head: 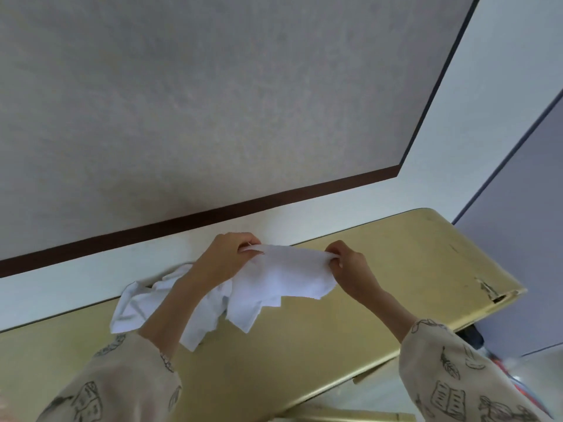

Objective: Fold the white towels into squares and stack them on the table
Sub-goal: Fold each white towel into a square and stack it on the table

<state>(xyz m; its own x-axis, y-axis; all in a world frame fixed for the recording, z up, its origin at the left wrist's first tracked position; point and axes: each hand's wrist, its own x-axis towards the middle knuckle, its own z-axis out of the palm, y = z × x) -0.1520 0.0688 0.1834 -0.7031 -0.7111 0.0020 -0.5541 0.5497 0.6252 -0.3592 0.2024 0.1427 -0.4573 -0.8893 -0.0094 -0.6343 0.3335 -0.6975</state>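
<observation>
A white towel (pixel 280 278) hangs stretched between my two hands above the yellow table (pixel 380 278). My left hand (pixel 225 257) pinches its upper left edge. At the upper right edge, my right hand (pixel 350 266) pinches the cloth too. The towel's lower part droops toward the tabletop. Behind my left forearm lies a crumpled pile of white towels (pixel 146 303) on the table, next to the wall.
The table's far edge runs along a white wall with a dark brown strip (pixel 213 214). The right end of the table (pixel 499 296) has a chipped corner. A grey partition (pixel 524 254) stands past it.
</observation>
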